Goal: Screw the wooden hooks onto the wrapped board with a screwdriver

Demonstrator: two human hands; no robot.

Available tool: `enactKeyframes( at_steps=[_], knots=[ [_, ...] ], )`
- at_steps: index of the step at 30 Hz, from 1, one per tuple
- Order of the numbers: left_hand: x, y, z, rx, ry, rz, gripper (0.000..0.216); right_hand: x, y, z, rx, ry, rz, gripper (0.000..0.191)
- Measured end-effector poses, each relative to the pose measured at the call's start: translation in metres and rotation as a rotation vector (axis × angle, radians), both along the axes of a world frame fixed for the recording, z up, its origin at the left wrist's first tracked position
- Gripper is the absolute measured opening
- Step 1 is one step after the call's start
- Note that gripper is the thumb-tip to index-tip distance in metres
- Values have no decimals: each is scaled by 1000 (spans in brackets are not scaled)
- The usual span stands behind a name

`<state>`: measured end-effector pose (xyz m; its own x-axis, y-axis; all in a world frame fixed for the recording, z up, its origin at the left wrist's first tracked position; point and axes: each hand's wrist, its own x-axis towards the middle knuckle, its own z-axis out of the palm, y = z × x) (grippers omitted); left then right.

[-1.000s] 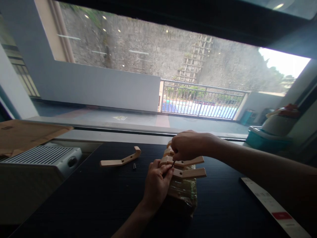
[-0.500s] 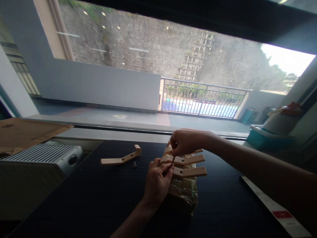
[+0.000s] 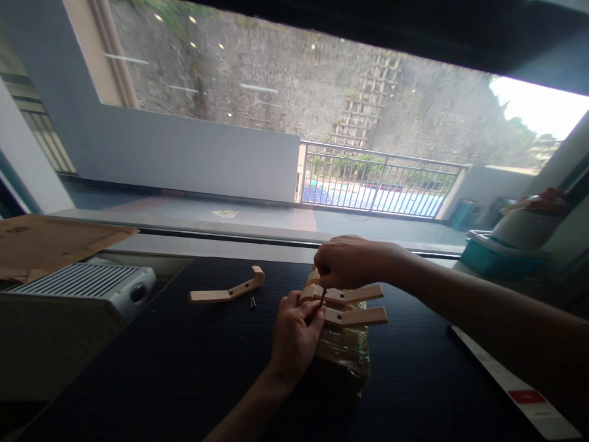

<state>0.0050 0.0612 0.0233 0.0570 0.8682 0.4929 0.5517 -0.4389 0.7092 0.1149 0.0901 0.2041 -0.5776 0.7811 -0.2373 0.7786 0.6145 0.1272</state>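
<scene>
My right hand [image 3: 343,263] is closed, knuckles up, around the top of a thin dark metal rod [image 3: 323,298] like a small screwdriver or hex key; its handle is hidden in the fist. The rod slants down onto the nearest wooden hook [image 3: 361,317]. My left hand [image 3: 297,325] is wrapped round the left end of that hook, thumb and forefinger pinched at the rod's lower tip. Whether a screw sits there is hidden. Just beyond lies a second wooden hook [image 3: 363,294], and more wood shows behind it. These hooks rest across a block wrapped in shiny tape [image 3: 345,353].
A loose wooden hook [image 3: 230,295] with dark holes lies on the black table [image 3: 184,356], with small screws [image 3: 253,302] beside it. A flat white strip with a red label [image 3: 515,383] is at right. A white slatted appliance [image 3: 92,282] and brown cardboard [image 3: 55,242] stand left.
The view has shifted slightly. My right hand has turned a little over the rod and now covers more of the farther wood. My left hand keeps its hold.
</scene>
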Motion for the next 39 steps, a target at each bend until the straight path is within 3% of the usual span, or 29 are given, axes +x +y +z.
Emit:
enactKeyframes(
  at_steps=[3, 7, 14, 18, 26, 39],
  knots=[
    [0, 0, 0, -12, 3, -7, 19, 4, 1, 3, -25, -18, -60, 21],
    [1, 1, -1, -18, 9, -6, 20, 11, -1, 11, -79, 7, -25, 28],
    [0, 0, -2, -7, 8, -10, 20, 12, -7, 3, -10, 39, 6, 16],
    [0, -5, 0, -8, 41, -6, 22, 16, -5, 0, 10, -1, -27, 21],
    [-1, -11, 2, -20, 92, 4, 32, 33, -10, 7, -1, 133, -32, 22],
    [-1, -13, 2, -27, 101, 10, 31, 25, -8, 0, 35, 95, 36, 22]
  ],
)
